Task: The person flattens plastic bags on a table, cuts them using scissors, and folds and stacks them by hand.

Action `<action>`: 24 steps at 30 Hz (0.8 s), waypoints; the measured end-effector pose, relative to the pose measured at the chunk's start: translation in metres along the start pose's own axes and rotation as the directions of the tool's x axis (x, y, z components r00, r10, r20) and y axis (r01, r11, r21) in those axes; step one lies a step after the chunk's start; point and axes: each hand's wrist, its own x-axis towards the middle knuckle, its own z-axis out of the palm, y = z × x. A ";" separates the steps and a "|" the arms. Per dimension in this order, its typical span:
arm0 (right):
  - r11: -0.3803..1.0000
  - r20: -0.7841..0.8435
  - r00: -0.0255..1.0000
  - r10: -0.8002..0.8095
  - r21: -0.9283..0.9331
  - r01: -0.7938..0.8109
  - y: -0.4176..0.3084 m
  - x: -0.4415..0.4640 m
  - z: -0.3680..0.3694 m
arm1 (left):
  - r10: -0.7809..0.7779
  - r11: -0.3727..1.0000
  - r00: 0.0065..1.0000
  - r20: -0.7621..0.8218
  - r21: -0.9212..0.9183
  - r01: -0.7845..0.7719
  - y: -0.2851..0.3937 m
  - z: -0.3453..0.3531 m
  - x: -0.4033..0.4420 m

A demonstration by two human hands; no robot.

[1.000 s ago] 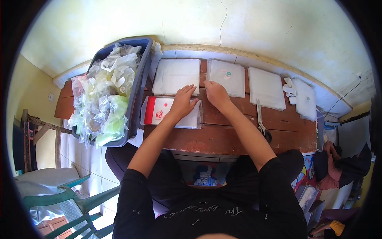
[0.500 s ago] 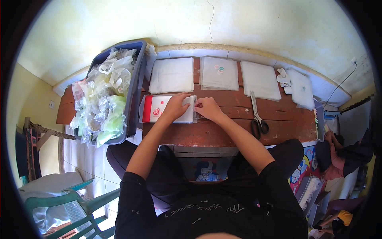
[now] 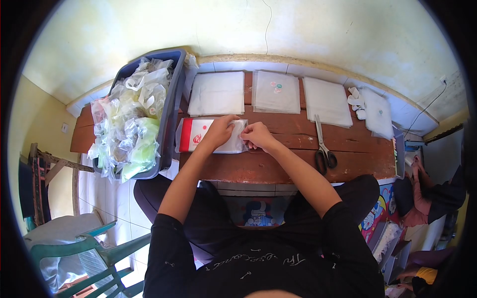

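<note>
On the worn brown table, the red-and-white packet lies near its front edge. My left hand rests over it, fingers loosely bent; my right hand pinches at its right end, closed on the clear plastic.

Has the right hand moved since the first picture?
Yes. The right hand has come nearer the person, from beside the stickered bag stack to the right end of the red-and-white packet.
</note>
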 end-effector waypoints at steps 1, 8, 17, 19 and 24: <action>1.000 0.001 1.000 0.000 0.001 0.000 0.003 0.003 0.000 | -0.001 1.000 1.000 0.000 0.001 0.001 -0.001 -0.001 0.000; 0.998 0.019 1.000 0.004 0.064 -0.005 0.015 0.011 0.000 | -0.015 1.000 0.999 0.031 0.020 0.014 0.006 -0.002 -0.002; 0.996 -0.056 0.998 -0.013 0.092 0.019 0.011 -0.001 0.003 | 0.043 0.994 0.998 0.039 0.098 -0.047 0.001 -0.001 0.000; 0.988 -0.084 0.996 -0.007 0.151 0.020 0.009 -0.002 0.005 | 0.009 0.996 0.998 0.060 0.093 -0.015 0.004 -0.002 0.000; 0.997 -0.149 0.988 -0.029 0.062 0.038 0.006 -0.004 0.008 | 0.029 0.993 0.998 0.064 0.112 -0.036 0.004 0.000 0.000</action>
